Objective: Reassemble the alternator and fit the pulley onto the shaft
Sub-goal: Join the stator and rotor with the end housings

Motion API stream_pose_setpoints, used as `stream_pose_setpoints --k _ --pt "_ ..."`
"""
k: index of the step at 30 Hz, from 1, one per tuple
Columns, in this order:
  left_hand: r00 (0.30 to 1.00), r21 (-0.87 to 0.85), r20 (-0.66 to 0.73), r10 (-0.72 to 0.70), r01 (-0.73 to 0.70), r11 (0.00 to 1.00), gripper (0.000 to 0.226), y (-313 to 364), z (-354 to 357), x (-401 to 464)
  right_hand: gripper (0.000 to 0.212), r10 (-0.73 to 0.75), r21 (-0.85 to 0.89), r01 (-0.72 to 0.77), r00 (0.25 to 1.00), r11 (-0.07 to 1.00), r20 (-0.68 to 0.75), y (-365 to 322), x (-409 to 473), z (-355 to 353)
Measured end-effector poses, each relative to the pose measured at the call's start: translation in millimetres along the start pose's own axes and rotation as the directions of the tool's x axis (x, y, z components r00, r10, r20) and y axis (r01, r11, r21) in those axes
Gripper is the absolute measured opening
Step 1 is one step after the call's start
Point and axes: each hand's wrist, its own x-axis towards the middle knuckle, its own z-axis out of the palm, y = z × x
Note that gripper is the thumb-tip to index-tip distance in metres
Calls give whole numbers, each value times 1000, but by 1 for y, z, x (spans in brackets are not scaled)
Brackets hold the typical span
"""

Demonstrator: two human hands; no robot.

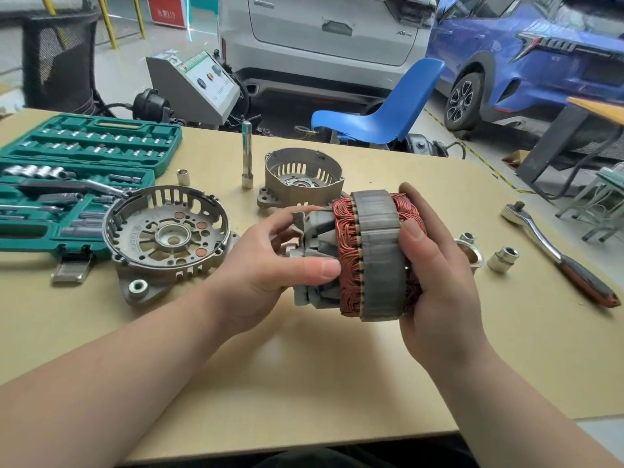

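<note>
We cradle the stator (378, 255) in our right hand (435, 275), fingers curled round its far side and thumb pressed on the lamination ring, so the bore stays open. Our left hand (266, 265) pinches the claw-pole rotor (317, 258) by its exposed end, seemingly to feed it in square. Left of the grip lies the rear end frame (169, 234); beyond it the drive-end housing (302, 179); just right, the pulley (471, 253). All sit on a tan workbench (304, 366) in a garage with parked cars.
</note>
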Motion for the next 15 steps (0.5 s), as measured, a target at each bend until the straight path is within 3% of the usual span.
stream_pose_setpoints --k 9,15 --pt "997 2 24 -72 72 997 59 -1 3 -2 70 27 9 -26 999 1000 -24 12 -5 -7" --pt "996 20 36 -83 83 996 61 -6 2 -2 78 22 14 -21 1000 1000 -19 20 -8 -11"
